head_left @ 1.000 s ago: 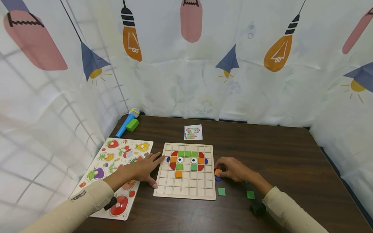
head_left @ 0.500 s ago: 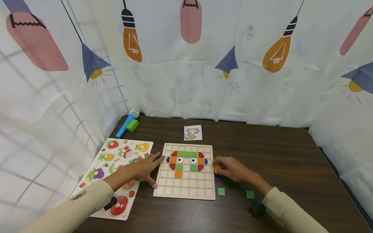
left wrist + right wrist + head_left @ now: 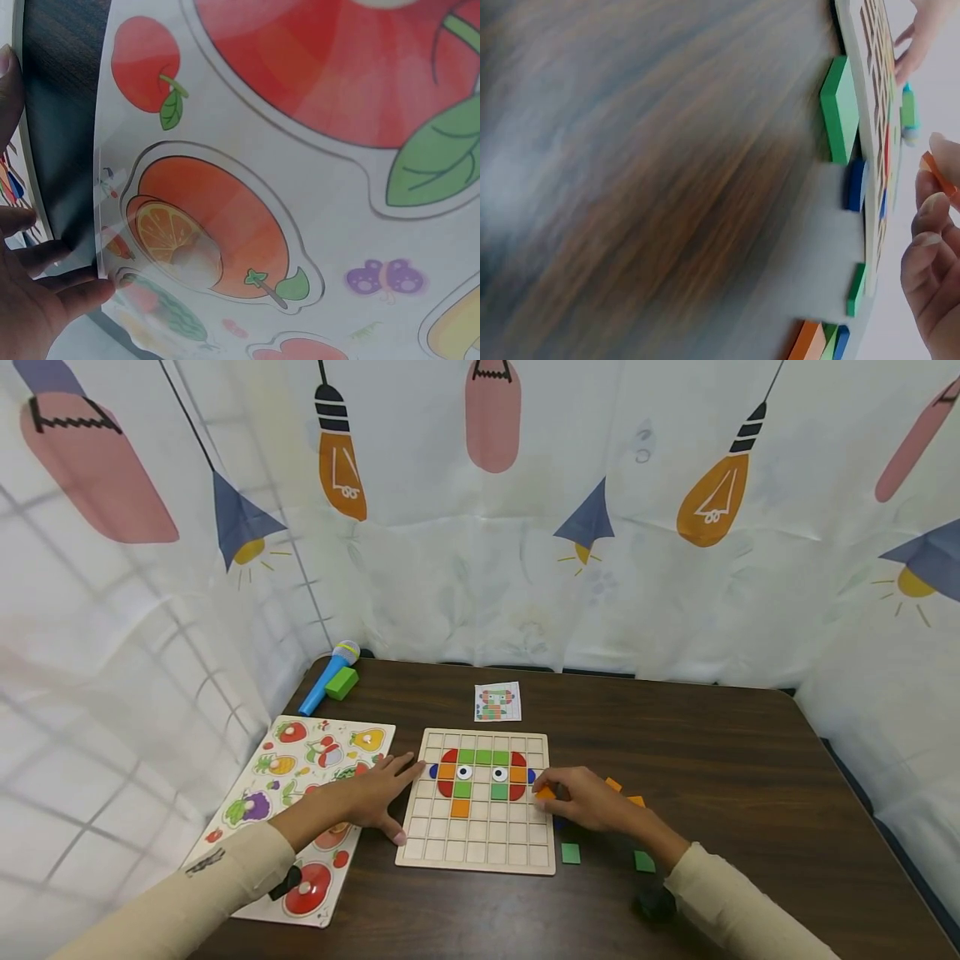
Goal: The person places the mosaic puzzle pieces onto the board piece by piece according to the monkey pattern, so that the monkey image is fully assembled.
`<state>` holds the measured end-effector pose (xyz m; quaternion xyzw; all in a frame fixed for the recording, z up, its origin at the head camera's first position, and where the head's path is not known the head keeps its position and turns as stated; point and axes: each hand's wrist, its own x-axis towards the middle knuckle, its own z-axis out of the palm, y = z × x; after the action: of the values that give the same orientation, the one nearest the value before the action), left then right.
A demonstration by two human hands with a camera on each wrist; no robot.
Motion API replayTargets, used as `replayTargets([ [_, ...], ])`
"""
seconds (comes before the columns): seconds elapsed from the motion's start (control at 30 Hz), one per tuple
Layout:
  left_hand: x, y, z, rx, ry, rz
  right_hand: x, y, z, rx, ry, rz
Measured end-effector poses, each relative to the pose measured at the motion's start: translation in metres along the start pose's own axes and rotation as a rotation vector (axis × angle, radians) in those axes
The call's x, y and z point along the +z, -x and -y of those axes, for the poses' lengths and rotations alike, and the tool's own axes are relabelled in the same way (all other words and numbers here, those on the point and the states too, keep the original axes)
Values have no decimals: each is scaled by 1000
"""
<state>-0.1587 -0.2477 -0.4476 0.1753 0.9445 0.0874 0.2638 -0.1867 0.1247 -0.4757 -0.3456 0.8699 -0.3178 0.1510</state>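
A wooden grid board (image 3: 480, 852) lies mid-table with red, green, orange and blue tiles and two eye tiles set in its upper squares. My left hand (image 3: 378, 793) rests at the board's left edge, its fingers spread and touching the rim. At the right edge my right hand (image 3: 581, 797) pinches an orange tile (image 3: 545, 793) between thumb and fingers, just over the board. The right wrist view shows this orange tile (image 3: 937, 174) held clear of the table. Loose on the table nearby are a green tile (image 3: 570, 853) and a blue piece (image 3: 856, 184).
Beneath my left forearm is a fruit picture board (image 3: 255, 793). A pattern card (image 3: 497, 702) lies behind the grid board. At the back left are a toy microphone (image 3: 330, 677) and a green block (image 3: 341, 683). Another green tile (image 3: 644, 861) and orange tiles (image 3: 636, 801) lie by the right forearm.
My right hand has lifted an orange tile from beside the board and carried it left over the board's right edge. Other orange tiles have come into view behind it. The left hand stays put.
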Motion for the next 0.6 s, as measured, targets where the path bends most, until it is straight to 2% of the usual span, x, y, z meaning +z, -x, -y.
replayTargets([
  [0.2,1,-1,0,-3,4,5,7,-7,10,0,-48,5],
  [0.37,1,-3,1,0,3,11,12,-11,17,-31,-61,11],
  [0.6,2,-4,4,-8,2,2,19,-20,25,-76,-102,113],
])
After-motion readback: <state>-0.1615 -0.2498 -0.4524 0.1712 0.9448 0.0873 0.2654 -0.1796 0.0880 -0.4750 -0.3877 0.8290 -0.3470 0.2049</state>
